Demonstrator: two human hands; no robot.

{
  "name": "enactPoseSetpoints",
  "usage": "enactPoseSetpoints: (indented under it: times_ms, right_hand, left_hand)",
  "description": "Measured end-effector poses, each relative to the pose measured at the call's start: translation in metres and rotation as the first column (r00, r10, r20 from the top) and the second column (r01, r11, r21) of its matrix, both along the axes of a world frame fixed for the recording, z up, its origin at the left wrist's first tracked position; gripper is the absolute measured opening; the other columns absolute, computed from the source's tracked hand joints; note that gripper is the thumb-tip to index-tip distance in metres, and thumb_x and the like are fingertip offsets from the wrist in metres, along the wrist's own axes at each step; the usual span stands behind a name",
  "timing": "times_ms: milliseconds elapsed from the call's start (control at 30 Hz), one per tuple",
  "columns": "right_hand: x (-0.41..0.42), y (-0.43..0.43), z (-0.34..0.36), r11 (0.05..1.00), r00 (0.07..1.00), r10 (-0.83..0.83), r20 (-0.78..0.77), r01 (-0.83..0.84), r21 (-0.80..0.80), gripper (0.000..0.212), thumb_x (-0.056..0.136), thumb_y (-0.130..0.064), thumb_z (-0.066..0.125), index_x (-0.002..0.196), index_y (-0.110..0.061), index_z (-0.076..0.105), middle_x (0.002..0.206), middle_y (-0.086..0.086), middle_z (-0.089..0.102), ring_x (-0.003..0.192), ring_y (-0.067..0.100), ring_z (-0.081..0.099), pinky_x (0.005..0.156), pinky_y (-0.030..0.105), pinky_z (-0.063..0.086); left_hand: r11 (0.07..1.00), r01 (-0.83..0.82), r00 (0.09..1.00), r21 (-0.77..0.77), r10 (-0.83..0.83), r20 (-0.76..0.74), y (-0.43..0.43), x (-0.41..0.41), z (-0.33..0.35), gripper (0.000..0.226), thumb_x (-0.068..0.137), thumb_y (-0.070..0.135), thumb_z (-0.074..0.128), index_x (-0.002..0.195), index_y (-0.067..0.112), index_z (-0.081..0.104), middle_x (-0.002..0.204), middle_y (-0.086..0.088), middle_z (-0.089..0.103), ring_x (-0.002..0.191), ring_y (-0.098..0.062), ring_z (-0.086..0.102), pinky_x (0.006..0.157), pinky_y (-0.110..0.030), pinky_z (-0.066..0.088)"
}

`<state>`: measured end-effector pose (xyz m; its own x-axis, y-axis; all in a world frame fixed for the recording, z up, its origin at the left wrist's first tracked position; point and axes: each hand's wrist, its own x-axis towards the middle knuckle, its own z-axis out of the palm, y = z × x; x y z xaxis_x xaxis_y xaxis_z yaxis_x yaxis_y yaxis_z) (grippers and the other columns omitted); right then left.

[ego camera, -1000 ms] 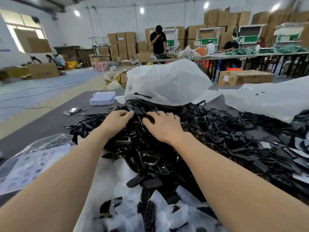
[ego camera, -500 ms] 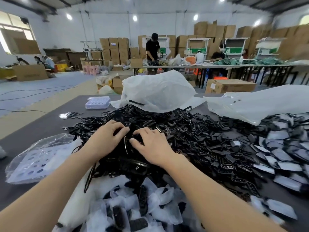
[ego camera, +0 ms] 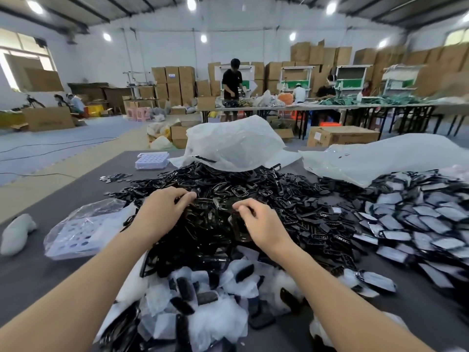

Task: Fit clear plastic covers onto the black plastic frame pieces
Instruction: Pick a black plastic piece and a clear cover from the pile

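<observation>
Head view, the only one: your L hand [ego camera: 162, 212] sits on the left slope of the heap of black frames [ego camera: 291, 199], fingers curled w/ tips dug in among the pieces. Can't tell if it's got hold of one or is just raking. Your R hand [ego camera: 264, 227] is nearer you, thumb & forefinger pinched on the top edge of one glossy frame piece [ego camera: 237, 231], the rest of it tucked under the palm. That frame's long axis runs approx from your fingertips back toward your wrist, far end tipped up off the heap; which face is up I can't tell. The heap is dead centre on the grey table [ego camera: 38, 270], in easy reach of both hands, prob so you can pick w/o leaning. Its pieces point every way, no common axis, so I'd expect each to need turning before a cover goes on. Clear plastic wraps [ego camera: 210, 323] w/ dark parts inside lie loose between your forearms at the near edge, i.e. closest stock. Covered pieces [ego camera: 418, 224] lie flat & overlapped on your right, touching the heap's edge, long axes mostly slanting left-right. That looks like the done side, kept apart from raw stock. A slumped plastic bag [ego camera: 233, 146] touches the heap's far edge, w/ a white tray [ego camera: 151, 160] beside it; a bagged tray [ego camera: 83, 229] lies left of your L hand.
</observation>
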<state>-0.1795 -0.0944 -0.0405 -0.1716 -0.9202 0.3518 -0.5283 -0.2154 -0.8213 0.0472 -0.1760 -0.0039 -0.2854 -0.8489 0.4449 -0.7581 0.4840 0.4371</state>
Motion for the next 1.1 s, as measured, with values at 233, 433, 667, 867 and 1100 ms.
enactPoseSetpoints:
  times_ms: [233, 433, 667, 867, 1100]
  right_hand:
    - [-0.014, 0.051, -0.007, 0.992, 0.959, -0.073, 0.274, 0.097, -0.078, 0.025, 0.106, -0.015, 0.051, 0.108, -0.034, 0.068, 0.104, -0.01, 0.073, 0.088, 0.003, 0.071, 0.075, 0.02, 0.057]
    - [-0.008, 0.091, -0.031, 0.998, 0.844, -0.037, 0.535, 0.059, -0.025, 0.02, 0.1, -0.01, 0.063, 0.113, -0.025, 0.06, 0.087, 0.004, 0.076, 0.068, 0.018, 0.073, 0.06, 0.023, 0.056]
    - [-0.01, 0.103, -0.046, 0.996, 0.918, -0.084, 0.389, 0.067, 0.057, 0.017, 0.098, -0.026, 0.067, 0.108, -0.036, 0.076, 0.076, -0.008, 0.072, 0.067, 0.002, 0.063, 0.065, 0.018, 0.051]
    - [-0.015, 0.105, -0.04, 0.999, 0.787, 0.018, 0.616, -0.03, 0.009, 0.022, 0.096, -0.028, 0.067, 0.111, -0.042, 0.073, 0.089, -0.009, 0.066, 0.086, 0.009, 0.061, 0.086, 0.022, 0.051]
    - [-0.024, 0.104, -0.032, 0.96, 0.235, 0.193, 0.953, -0.245, -0.134, 0.041, 0.081, -0.011, 0.064, 0.122, -0.017, 0.068, 0.087, 0.007, 0.068, 0.1, 0.032, 0.071, 0.082, 0.041, 0.06]
  left_hand:
    - [0.972, -0.115, 0.984, -0.207, 0.084, -0.154, 0.045, -0.008, 0.008, 0.029, 0.1, 0.04, 0.054, 0.118, 0.027, 0.073, 0.107, 0.001, 0.074, 0.096, -0.023, 0.067, 0.086, -0.037, 0.05]
    - [0.99, 0.14, 0.846, 0.025, -0.107, -0.522, 0.125, -0.06, -0.035, 0.026, 0.103, 0.033, 0.049, 0.121, 0.034, 0.067, 0.09, 0.016, 0.066, 0.071, 0.009, 0.059, 0.061, -0.008, 0.044]
    - [0.941, 0.266, 0.711, 0.209, -0.046, -0.701, 0.151, -0.085, -0.078, 0.024, 0.1, 0.021, 0.058, 0.116, 0.038, 0.064, 0.087, 0.014, 0.068, 0.087, -0.008, 0.067, 0.076, -0.018, 0.051]
    - [0.931, 0.287, 0.692, 0.224, -0.04, -0.721, 0.155, -0.082, -0.081, 0.013, 0.093, 0.027, 0.064, 0.102, 0.033, 0.072, 0.089, 0.011, 0.074, 0.087, -0.013, 0.07, 0.079, -0.025, 0.055]
    - [0.915, 0.349, 0.628, 0.203, -0.067, -0.776, 0.159, -0.084, -0.077, 0.022, 0.082, 0.043, 0.063, 0.097, 0.034, 0.075, 0.079, 0.007, 0.073, 0.074, -0.014, 0.066, 0.07, -0.021, 0.053]
